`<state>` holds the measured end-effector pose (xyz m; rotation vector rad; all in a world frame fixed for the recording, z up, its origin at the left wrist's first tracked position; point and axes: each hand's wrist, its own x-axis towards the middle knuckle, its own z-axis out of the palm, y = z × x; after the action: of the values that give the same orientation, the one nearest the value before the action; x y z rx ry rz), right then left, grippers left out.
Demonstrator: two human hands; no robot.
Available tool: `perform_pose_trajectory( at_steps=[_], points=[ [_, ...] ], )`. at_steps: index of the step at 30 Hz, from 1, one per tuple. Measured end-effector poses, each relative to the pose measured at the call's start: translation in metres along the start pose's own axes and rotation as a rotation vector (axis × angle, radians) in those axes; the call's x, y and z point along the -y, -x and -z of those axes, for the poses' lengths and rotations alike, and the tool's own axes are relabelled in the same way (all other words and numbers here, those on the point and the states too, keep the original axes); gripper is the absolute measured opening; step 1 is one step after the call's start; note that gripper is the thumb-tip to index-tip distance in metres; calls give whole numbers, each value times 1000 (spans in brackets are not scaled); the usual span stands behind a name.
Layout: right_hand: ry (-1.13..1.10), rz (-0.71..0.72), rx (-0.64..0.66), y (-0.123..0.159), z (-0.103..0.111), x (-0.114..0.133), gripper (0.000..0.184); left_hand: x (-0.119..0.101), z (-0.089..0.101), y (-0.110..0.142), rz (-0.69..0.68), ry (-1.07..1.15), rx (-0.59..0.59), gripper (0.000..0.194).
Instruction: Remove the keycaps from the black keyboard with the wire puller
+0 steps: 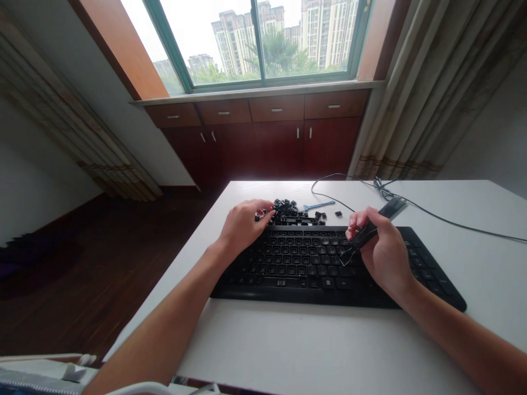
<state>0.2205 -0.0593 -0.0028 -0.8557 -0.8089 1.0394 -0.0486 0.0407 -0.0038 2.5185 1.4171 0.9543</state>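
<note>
A black keyboard (284, 256) lies on the white table, with many keycaps off on its left and middle part and bare square sockets showing. My right hand (385, 252) is closed around a black-handled wire keycap puller (362, 235), its wire ends pointing down-left just over the keys that are still on. My left hand (245, 222) is at the left edge of a heap of loose black keycaps (287, 208), behind the keyboard. Its thumb and index finger are apart, with keycaps showing at the gap; whether one touches a fingertip is too small to tell.
A blue slim tool (319, 206) lies right of the heap, near a lone keycap (338, 213). A black cable (444, 216) with a bundled loop runs across the back right of the white table (296, 340). Cabinets (275, 142) stand under the window beyond the table.
</note>
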Motion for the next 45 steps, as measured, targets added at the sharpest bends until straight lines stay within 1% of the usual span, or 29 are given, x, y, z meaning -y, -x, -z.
perform_pose_trajectory(
  at_steps=[2, 4, 5, 10, 13, 15, 17, 21, 24, 28, 35, 41, 45],
  points=[
    [0, 28, -17, 0, 2, 0, 34, -12, 3, 1, -50, 17, -23, 19],
    [19, 42, -22, 0, 2, 0, 36, -27, 4, 4, -130, 62, -51, 19],
    [25, 33, -11, 1, 2, 1, 38, -35, 4, 7, -175, 99, -45, 19],
    [18, -58, 42, 7, -3, 4, 44, -69, -5, 22, -327, 311, 100, 28],
    [33, -38, 97, 10, -4, 6, 43, -79, -12, 30, -339, 361, 143, 44],
    [25, -45, 138, 10, -5, 7, 43, -81, -15, 32, -328, 364, 148, 47],
    [25, -68, 168, 11, -5, 7, 42, -81, -16, 32, -325, 367, 147, 40],
    [64, -89, 204, 11, -4, 5, 41, -81, -14, 31, -327, 391, 109, 22],
    [102, -93, 247, 10, -3, 3, 41, -82, -12, 30, -336, 414, 69, 17],
    [129, -110, 309, 9, -3, 4, 43, -83, -11, 29, -342, 450, 40, 17],
    [183, -115, 341, 11, -3, 5, 37, -83, -12, 30, -339, 465, 34, 20],
    [170, -90, 334, 10, -5, 5, 32, -84, -10, 30, -259, 490, 50, 28],
    [177, -74, 348, 9, -6, 7, 28, -85, -6, 28, -194, 547, 63, 24]
  ],
)
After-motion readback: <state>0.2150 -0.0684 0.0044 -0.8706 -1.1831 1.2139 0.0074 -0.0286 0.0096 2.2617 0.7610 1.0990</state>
